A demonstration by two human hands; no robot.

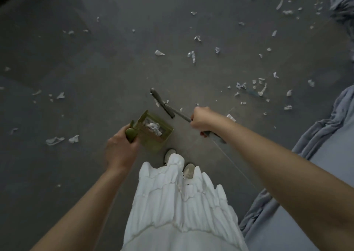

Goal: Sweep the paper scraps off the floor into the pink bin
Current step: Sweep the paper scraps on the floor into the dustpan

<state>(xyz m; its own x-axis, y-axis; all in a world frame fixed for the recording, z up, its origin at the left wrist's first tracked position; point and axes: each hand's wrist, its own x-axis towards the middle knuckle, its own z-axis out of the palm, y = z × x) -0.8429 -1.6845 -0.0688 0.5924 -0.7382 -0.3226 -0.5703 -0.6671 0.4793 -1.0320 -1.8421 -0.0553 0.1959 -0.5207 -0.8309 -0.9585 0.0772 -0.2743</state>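
Above a white skirt (178, 202), the left hand (119, 149) grips the scrap-filled dustpan (153, 131), the right hand (201, 119) the broom (164, 105).

Olive dustpan, grey broom, white scraps on a dark grey floor

The dustpan (153, 131) is olive green, holding white crumpled paper (154, 128). The broom (164, 105) is grey, head and handle alike. White paper scraps (192, 55) speckle the plain dark grey floor (95, 68). The pleated skirt (178, 202) is white, the shoes (188, 171) pale beige, and the cloth (325, 155) at right is blue-grey.

No readable text, labels, brands, numbers or signs anywhere in view.
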